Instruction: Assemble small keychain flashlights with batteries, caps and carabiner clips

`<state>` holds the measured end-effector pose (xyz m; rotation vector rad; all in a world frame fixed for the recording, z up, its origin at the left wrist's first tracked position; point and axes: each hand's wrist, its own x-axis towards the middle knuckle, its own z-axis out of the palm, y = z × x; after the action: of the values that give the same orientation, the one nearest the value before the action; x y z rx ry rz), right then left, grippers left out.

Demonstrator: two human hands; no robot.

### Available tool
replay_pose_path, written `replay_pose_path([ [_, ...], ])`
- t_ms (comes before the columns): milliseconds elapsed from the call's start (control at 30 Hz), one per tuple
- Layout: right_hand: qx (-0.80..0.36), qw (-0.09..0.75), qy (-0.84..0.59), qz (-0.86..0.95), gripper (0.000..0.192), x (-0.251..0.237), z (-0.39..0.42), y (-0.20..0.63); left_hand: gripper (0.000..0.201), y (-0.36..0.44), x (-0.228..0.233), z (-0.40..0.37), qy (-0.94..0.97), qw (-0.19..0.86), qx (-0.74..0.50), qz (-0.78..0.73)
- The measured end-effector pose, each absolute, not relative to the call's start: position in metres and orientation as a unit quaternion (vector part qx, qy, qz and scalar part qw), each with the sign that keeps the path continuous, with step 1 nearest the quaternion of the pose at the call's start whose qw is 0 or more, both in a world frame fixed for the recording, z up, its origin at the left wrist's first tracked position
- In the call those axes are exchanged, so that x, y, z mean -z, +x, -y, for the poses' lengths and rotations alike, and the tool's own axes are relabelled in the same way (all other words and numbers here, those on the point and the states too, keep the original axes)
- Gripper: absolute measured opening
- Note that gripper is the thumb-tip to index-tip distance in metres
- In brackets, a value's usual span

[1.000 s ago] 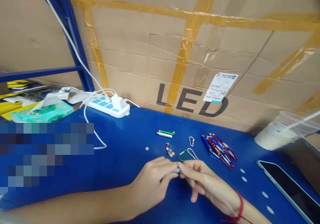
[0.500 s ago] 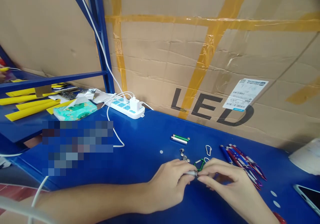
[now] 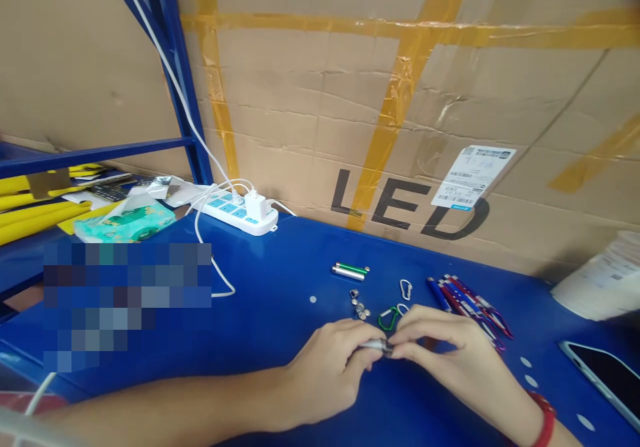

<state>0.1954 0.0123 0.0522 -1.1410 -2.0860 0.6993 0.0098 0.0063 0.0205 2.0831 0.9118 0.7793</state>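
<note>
My left hand (image 3: pixel 327 370) is closed round a small silver metal tube (image 3: pixel 373 344), most of it hidden by the fingers. The thumb and fingertips of my right hand (image 3: pixel 447 344) pinch the tube's darker end. Just beyond the fingers lie a green carabiner (image 3: pixel 387 319) and a small cluster of silver metal caps (image 3: pixel 360 309). A silver carabiner (image 3: pixel 405 290) rests farther back. Side by side behind the caps are a green tube (image 3: pixel 352 268) and another silver tube (image 3: pixel 349 274).
Several red and blue tubes with carabiners (image 3: pixel 467 300) lie right of my hands. A phone (image 3: pixel 605 377) and a white container (image 3: pixel 603 280) stand at the right. At the back left are a power strip (image 3: pixel 237 210) and a tissue pack (image 3: pixel 127 219). A cardboard box (image 3: pixel 300 114) forms the back.
The view has shifted right, so things on the table appear farther left. Both hands stay together at the silver tube, with slightly more of its dark end showing.
</note>
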Motion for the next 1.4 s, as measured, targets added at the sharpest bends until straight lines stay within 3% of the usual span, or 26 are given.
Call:
replay_pose_path([
  [233, -0.262, 0.356, -0.471, 0.764, 0.027, -0.039, -0.008, 0.188, 0.025, 0.012, -0.011, -0.009, 0.803, 0.342, -0.31, -0.377],
  [533, -0.348, 0.407, -0.532, 0.656, 0.031, -0.035, 0.004, 0.176, 0.028, 0.012, -0.008, -0.008, 0.818, 0.283, -0.357, -0.352],
  [733, -0.456, 0.34, -0.558, 0.605, 0.036, -0.034, -0.001, 0.18, 0.029, 0.012, -0.002, -0.01, 0.829, 0.243, -0.371, -0.342],
  [867, -0.485, 0.286, -0.561, 0.607, 0.038, -0.034, -0.005, 0.185, 0.028, 0.013, -0.005, -0.009, 0.799, 0.303, -0.369, -0.365],
  [1133, -0.249, 0.38, -0.504, 0.735, 0.026, -0.043, -0.006, 0.19, 0.019, 0.016, -0.015, -0.01, 0.724, 0.442, -0.345, -0.403],
  [1400, -0.157, 0.381, -0.393, 0.822, 0.013, -0.046, -0.01, 0.199, 0.019, 0.014, -0.02, -0.007, 0.729, 0.461, -0.316, -0.396],
])
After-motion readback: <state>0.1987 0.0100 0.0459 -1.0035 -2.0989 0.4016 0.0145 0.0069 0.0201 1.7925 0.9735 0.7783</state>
